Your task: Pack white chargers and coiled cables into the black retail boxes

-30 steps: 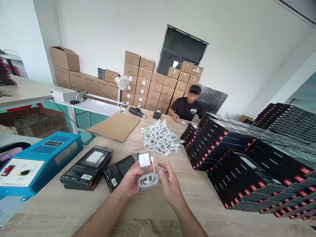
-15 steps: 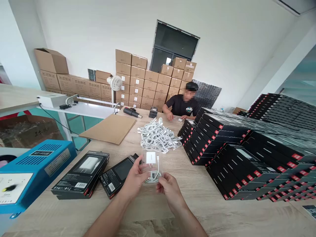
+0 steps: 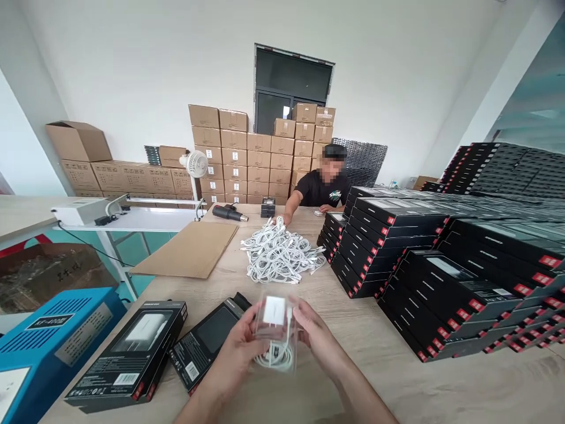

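Note:
A clear plastic tray (image 3: 291, 347) is held up above the table between my two hands. A white charger plug (image 3: 275, 310) sits in its upper part, and a coiled white charging cable (image 3: 277, 355) in its lower part. My left hand (image 3: 242, 341) grips the tray's left side. On the upper right edge, my right hand (image 3: 312, 323) has its fingers closed, near the cable's end. Left of my hands lie a black box with a dark window (image 3: 212, 333) and stacked black charger boxes (image 3: 132, 347). Beyond the tray is a pile of white cables (image 3: 282, 253).
High stacks of black boxes (image 3: 441, 294) bound the right side. A blue machine (image 3: 66, 330) stands at left, near a cardboard sheet (image 3: 188, 250) and a heat gun (image 3: 229, 212). Across the table sits a co-worker (image 3: 326, 185), one hand at the cable pile.
The tray has come lower in view. My right hand has moved up from its lower edge to its upper right side. The co-worker's arm has reached to the cable pile. The view has shifted.

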Tool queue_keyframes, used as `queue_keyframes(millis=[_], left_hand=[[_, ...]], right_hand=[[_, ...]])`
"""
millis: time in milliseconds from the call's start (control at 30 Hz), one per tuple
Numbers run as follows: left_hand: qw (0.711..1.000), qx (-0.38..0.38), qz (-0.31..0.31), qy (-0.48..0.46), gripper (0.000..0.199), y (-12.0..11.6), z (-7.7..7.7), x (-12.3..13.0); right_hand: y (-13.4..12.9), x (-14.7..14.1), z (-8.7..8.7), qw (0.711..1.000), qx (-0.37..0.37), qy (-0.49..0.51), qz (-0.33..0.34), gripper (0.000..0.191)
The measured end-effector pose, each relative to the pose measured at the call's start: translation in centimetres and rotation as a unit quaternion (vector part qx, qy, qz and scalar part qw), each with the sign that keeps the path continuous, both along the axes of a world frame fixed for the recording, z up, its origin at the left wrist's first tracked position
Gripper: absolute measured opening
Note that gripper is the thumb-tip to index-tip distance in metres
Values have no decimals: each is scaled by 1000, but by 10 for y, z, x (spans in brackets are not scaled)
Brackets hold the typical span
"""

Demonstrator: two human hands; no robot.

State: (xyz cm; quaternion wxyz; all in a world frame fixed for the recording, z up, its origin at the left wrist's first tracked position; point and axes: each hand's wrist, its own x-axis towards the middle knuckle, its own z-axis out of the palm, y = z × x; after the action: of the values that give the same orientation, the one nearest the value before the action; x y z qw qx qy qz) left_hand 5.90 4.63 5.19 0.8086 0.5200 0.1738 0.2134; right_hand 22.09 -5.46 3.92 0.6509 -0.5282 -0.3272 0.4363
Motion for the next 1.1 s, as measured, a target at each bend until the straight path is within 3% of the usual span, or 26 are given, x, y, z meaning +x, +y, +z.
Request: queue_keyframes(millis=[67,100,167,200,267,300,333,367,400,500,633,767,933,1100], left_hand=[[999,38,-19,26,96,3,-4,-2],[996,79,0,42,96,7,-5,-4],[964,226,97,100,91,19,-6,-13],[920,326,158,151,87,26,-6,-18],[772,511,246,287,82,41,-3,-28],[694,570,251,360,83,48,-2,-31],[634,604,233,423,84,52,0,-33],[597,618,195,472,85,54,3,-33],[582,621,150,504,84,54,5,-33],[595,614,48,515,81,43,16,-27],[624,618,-19,478,94,22,30,-14],[620,629,-65,464,97,9,42,-6],[608,640,-22,469,99,0,52,-3],[533,710,95,450,91,5,42,-5]], right_hand=[[7,10,-6,998,19,51,-22,76],[10,14,-10,996,23,75,-30,81],[14,20,-18,991,21,117,-60,86],[14,24,-20,987,19,138,-82,89],[12,31,-23,976,24,178,-124,93],[11,35,-22,969,34,198,-141,94],[9,38,-22,962,47,218,-155,93],[8,41,-20,956,58,237,-166,91],[7,43,-19,949,67,254,-177,88],[8,43,-15,933,95,290,-190,79],[13,31,-9,918,148,321,-179,76],[18,17,-4,908,195,328,-170,82],[23,10,-9,915,214,288,-187,85],[20,15,-13,940,194,211,-187,82]])
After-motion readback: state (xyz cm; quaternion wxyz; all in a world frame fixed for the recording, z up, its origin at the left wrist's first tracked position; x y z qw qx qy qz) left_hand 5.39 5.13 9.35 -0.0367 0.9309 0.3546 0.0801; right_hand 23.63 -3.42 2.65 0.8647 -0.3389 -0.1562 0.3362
